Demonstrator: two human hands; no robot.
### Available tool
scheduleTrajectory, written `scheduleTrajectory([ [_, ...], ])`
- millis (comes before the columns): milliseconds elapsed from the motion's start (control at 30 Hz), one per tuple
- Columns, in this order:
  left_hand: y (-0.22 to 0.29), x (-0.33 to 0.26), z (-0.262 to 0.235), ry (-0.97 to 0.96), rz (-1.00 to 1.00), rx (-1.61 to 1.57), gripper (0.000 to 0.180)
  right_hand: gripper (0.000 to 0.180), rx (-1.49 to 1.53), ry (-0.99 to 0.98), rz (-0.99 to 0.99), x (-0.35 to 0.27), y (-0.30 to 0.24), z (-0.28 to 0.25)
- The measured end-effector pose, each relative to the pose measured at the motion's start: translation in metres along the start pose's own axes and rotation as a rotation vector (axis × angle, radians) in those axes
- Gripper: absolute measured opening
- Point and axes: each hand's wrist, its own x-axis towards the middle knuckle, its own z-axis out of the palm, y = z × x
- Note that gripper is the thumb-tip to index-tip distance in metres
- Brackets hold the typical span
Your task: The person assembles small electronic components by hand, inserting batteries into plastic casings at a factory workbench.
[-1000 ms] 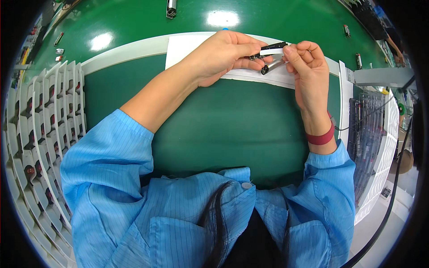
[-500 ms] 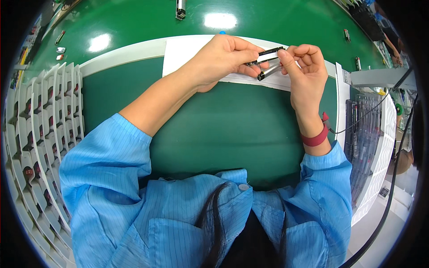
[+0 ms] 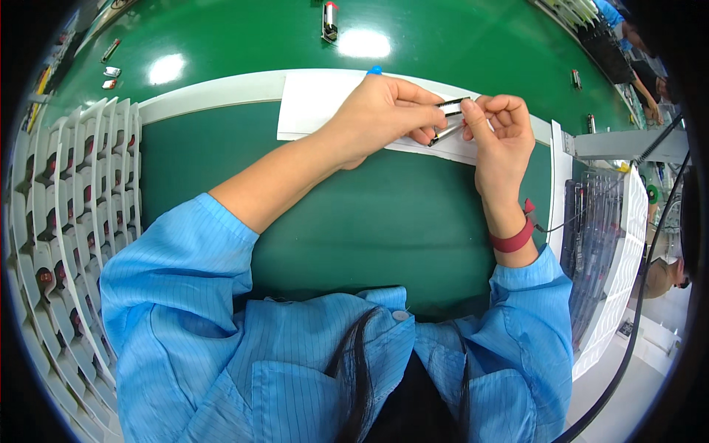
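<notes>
Over a white sheet (image 3: 314, 103), both my hands hold a small black-framed part with a white face (image 3: 453, 108). My left hand (image 3: 380, 114) pinches its left end between thumb and fingers. At its right end, my right hand (image 3: 506, 136) is closed, with thumb and index finger on the part and the other fingers curled. A slim silvery piece with a dark end (image 3: 445, 134) slants just below, between the fingertips; whether it is joined to the part cannot be made out. A red wrist strap (image 3: 512, 238) with a thin cord circles my right wrist.
White trays with many pockets (image 3: 74, 221) stand upright at the left. Clear plastic trays (image 3: 598, 229) are at the right, beside a grey bar (image 3: 628, 143). Across the green surface beyond lie a white-and-black cylindrical unit (image 3: 330, 22) and several small parts. A blue knob (image 3: 375, 70) shows behind my left hand.
The view has shifted slightly, so most things sit lower in the picture. Both hands keep their hold on the part, and the slim silvery piece is now more covered by my left fingers.
</notes>
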Motion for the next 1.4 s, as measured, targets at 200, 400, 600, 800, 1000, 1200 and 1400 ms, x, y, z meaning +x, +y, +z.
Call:
scheduleTrajectory([
  [200,0.005,0.0,0.0,0.081,-0.088,-0.134,0.027,0.018,0.148,0.043,-0.085,0.002,-0.006,-0.006],
  [400,0.008,-0.001,0.001,0.045,-0.083,-0.124,0.028,0.017,0.19,-0.015,0.07,0.005,-0.006,-0.006],
  [600,0.006,0.0,0.002,0.042,-0.076,-0.126,0.029,0.017,0.147,-0.012,0.089,0.003,-0.001,-0.004],
  [800,0.006,-0.001,0.001,0.002,-0.078,-0.102,0.029,0.018,0.133,-0.031,0.074,0.004,0.002,-0.006],
  [1000,0.004,0.001,0.001,0.028,-0.084,-0.071,0.026,0.019,0.123,-0.06,0.041,0.004,0.001,-0.006],
  [1200,-0.001,0.001,0.001,0.049,-0.057,-0.086,0.025,0.019,0.102,-0.062,-0.017,0.003,0.002,-0.004],
  [1400,0.001,-0.001,0.003,0.061,-0.051,-0.07,0.023,0.021,-0.024,-0.051,-0.115,0.004,0.0,0.0],
])
